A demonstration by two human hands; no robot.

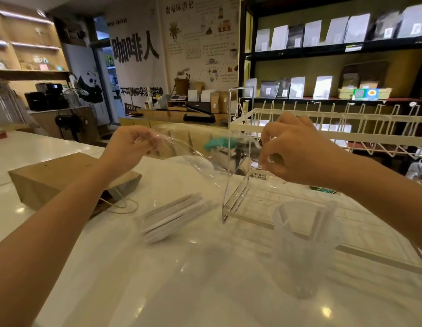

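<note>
Clear crinkly plastic bag between hands

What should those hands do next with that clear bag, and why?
Probably pull the bag mouth wider apart. The left hand and right hand each pinch its top edge, the wrapped straws lie bunched at its bottom, and a clear cup stands nearby.

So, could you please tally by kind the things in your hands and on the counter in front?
Clear plastic bag of straws: 1
Brown paper bag: 1
Clear plastic cup: 1
Clear acrylic stand: 1
White wire rack: 1
Total: 5
</note>
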